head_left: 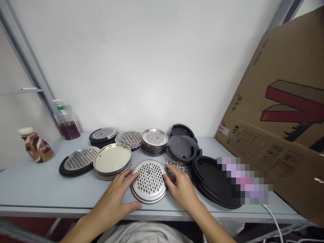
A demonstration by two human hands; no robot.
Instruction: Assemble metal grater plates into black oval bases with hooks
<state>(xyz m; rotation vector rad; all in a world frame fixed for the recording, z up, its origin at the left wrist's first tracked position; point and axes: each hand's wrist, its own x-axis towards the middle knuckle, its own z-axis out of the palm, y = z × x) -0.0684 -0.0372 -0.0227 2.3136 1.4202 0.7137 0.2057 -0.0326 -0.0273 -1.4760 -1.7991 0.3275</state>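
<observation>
A round silver grater plate (150, 182) with rows of slots lies flat on the table in front of me, on one or more similar round pieces. My left hand (118, 192) is at its left side, fingers spread, with the index fingertip over its rim and the thumb by its near edge. On the opposite side my right hand (181, 184) has its thumb and index fingertips at the rim, fingers apart. A stack of pale gold round lids (112, 158) stands just beyond my left fingers. Small wire pieces (178, 165) lie behind my right hand, partly hidden.
Behind are stacked silver grater plates (155, 137), coarse grater discs (131, 138) and grey lids (182, 148). Black round lids (207, 172) stand right, beside a blurred patch. Black-rimmed graters (81, 160), a brown bottle (36, 145) and a juice bottle (67, 123) are left. A cardboard box (278, 135) leans right.
</observation>
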